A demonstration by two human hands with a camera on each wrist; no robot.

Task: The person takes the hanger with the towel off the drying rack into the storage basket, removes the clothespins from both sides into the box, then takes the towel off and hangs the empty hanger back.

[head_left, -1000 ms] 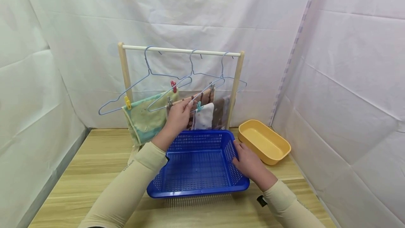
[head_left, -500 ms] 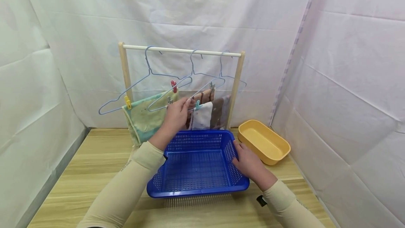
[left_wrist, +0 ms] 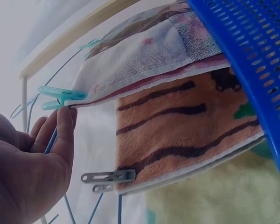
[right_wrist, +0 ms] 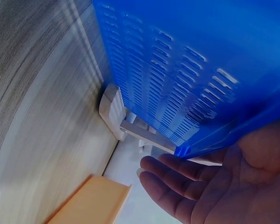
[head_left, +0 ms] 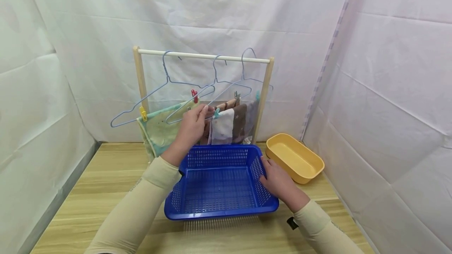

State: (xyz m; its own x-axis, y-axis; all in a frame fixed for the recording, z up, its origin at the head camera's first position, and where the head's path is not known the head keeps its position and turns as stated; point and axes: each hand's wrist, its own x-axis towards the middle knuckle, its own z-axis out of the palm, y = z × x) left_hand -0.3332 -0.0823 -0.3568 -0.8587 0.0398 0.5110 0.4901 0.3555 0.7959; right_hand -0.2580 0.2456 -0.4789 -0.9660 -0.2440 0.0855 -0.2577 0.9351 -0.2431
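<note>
My left hand (head_left: 192, 126) pinches the lower left corner of the rightmost blue wire hanger (head_left: 243, 68). The hook of that hanger stands above the white bar (head_left: 197, 55) of the rack. A white, brown and grey patterned towel (head_left: 223, 128) hangs from it, held by teal clothespins (head_left: 216, 113); in the left wrist view, one teal clothespin (left_wrist: 63, 95) is right at my fingertips. My right hand (head_left: 277, 181) grips the right rim of a blue plastic basket (head_left: 222, 215), with the fingers (right_wrist: 170, 179) outside below the rim in the right wrist view.
Two more hangers stay on the bar. One carries a brown striped towel (left_wrist: 163, 126) with grey clothespins (left_wrist: 109, 177), the other a green towel (head_left: 162, 128) with yellow and red clothespins. A yellow tray (head_left: 294, 158) stands right of the basket, near the white cloth wall (head_left: 381, 109).
My left hand has moved slightly left and up with the hanger and its towel. The hook has risen from the bar to above it. The right hand and basket have stayed put.
</note>
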